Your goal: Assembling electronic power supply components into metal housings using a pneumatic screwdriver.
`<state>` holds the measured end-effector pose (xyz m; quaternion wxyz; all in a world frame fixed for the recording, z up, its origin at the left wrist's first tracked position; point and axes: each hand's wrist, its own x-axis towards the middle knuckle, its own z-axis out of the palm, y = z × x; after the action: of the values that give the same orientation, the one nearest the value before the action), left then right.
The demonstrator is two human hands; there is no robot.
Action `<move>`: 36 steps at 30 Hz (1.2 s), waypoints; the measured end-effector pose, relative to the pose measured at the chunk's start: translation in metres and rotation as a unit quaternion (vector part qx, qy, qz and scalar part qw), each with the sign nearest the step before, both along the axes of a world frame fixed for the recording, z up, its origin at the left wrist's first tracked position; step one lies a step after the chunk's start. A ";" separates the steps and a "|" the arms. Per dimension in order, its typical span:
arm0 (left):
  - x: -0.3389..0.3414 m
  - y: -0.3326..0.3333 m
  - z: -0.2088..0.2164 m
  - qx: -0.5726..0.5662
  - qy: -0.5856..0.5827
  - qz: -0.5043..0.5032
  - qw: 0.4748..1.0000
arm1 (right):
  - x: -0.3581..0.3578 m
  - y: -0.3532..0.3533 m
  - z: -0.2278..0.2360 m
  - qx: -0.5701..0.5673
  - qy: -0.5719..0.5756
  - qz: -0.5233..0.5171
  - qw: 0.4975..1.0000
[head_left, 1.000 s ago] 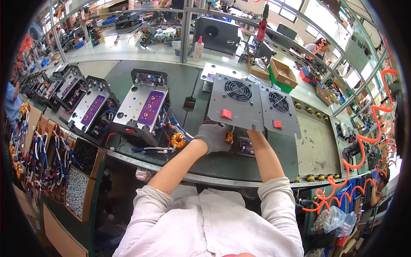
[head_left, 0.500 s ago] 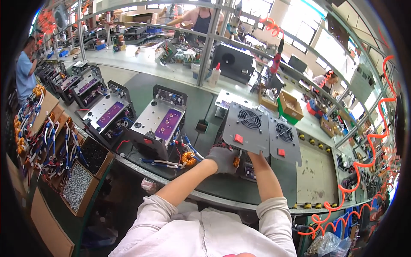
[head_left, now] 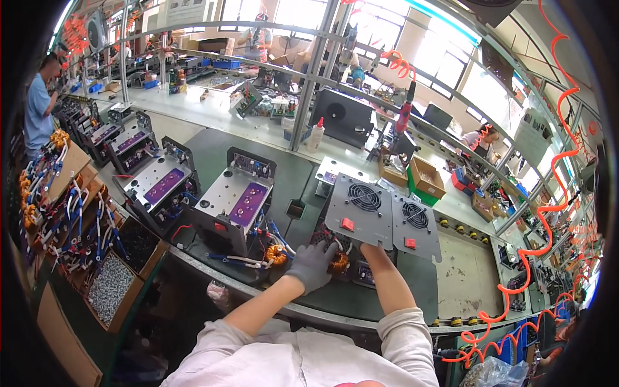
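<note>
My left hand (head_left: 311, 263), in a grey glove, lies beside a copper-wound toroid coil (head_left: 338, 262) and wires under the near edge of a dark metal panel (head_left: 358, 213). Its fingers are stretched out and slightly apart, touching the wiring. The panel has a round fan grille and a red switch (head_left: 347, 224); a matching panel (head_left: 418, 229) adjoins it on the right. My right hand (head_left: 373, 253) reaches beneath the panels, so its fingers are hidden. To the left stands an open chassis (head_left: 222, 200) with a purple board, another coil (head_left: 276, 254) hanging at its side.
More chassis (head_left: 158, 184) line the bench to the left. A box of screws (head_left: 116, 290) and bundled coils with wires (head_left: 77, 206) stand at the lower left. Behind the panels are a red-capped bottle (head_left: 316, 134), a hanging screwdriver (head_left: 404, 116) and a bin (head_left: 425, 179). An orange coiled hose (head_left: 525, 264) hangs right.
My left hand has shifted left and down, its fingers opening out from the coil. My right hand stays beneath the panels. The whole view has turned slightly.
</note>
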<state>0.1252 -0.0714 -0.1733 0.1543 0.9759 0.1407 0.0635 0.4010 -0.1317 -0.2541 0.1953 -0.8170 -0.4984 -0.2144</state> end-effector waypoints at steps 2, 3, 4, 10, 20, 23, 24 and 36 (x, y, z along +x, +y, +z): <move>-0.025 0.006 -0.017 0.106 -0.072 0.050 0.990 | -0.008 0.008 0.009 -0.031 0.018 -0.010 0.999; -0.040 0.012 -0.023 0.106 -0.070 0.072 0.989 | -0.011 0.022 0.005 -0.033 0.017 0.013 0.999; -0.045 0.015 -0.028 0.114 -0.047 0.140 0.982 | -0.004 0.019 -0.006 0.016 0.023 0.022 0.999; -0.053 0.043 -0.056 0.123 -0.036 0.241 0.962 | 0.012 0.005 -0.004 -0.066 0.038 -0.022 0.997; -0.137 0.019 -0.034 0.084 0.027 0.156 0.984 | -0.134 -0.083 0.093 -0.095 0.184 -0.010 0.978; -0.141 0.006 -0.047 0.093 -0.049 0.151 0.983 | -0.150 -0.100 0.092 -0.021 0.372 0.076 0.925; -0.139 0.007 -0.047 0.094 -0.087 0.139 0.982 | -0.152 -0.103 0.091 -0.030 0.382 0.073 0.921; -0.163 -0.034 0.013 -0.142 -0.376 -0.038 0.915 | -0.205 -0.116 0.122 0.116 0.680 0.109 0.716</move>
<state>-0.0382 -0.1052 -0.1602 0.3353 0.8524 0.0431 0.3990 0.1961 -0.2481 -0.1319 0.5965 -0.6537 -0.2881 0.3658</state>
